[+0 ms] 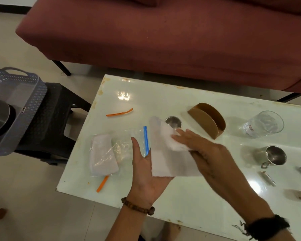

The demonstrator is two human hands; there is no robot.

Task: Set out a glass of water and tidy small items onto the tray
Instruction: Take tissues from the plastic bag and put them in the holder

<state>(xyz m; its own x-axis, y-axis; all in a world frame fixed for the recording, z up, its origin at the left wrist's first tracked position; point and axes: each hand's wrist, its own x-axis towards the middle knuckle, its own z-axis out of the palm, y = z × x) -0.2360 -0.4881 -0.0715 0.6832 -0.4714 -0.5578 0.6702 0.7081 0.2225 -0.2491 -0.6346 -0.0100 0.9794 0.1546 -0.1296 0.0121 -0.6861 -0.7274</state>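
My left hand (144,173) holds the near edge of a white paper napkin (165,160) above the white table (189,199). My right hand (203,153) lies flat on the napkin and presses a folded part of it. A clear drinking glass (262,124) stands at the right. A small steel cup (173,122) shows just behind the napkin. A steel mug with a handle (274,156) stands right of my right hand. A brown napkin holder (208,120) sits behind my right hand.
A clear zip bag with a blue seal (139,141) and a wrapped white pack (102,153) lie at the left, with two orange strips (119,113) (102,184) near them. Small items (268,178) lie at the right edge. A grey basket (12,108) rests on a black stool; a maroon sofa (163,35) stands behind.
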